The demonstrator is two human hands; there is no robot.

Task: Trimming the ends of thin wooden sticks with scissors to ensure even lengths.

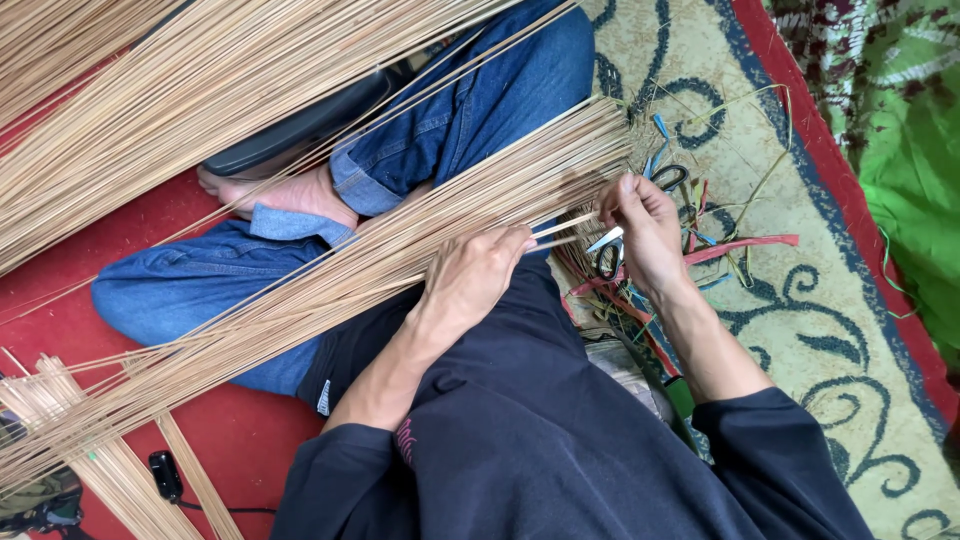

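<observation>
Sticks (330,290): long tan bundle lying slantwise across the lap, from lower left up to the rug (860,330) at upper right. Left hand (470,275) lies palm-down on the bundle, fingers curled over it, tips pressed on a few separated sticks. Right hand (645,230) is at the bundle's upper end, fingers pinched together on those same stick ends. Scissors (630,215) lie on the rug just beyond the right hand, partly hidden by it, among coloured strips (745,245). Second, larger stick bundle (190,90) crosses upper left. Bare foot (280,195) beneath it.
</observation>
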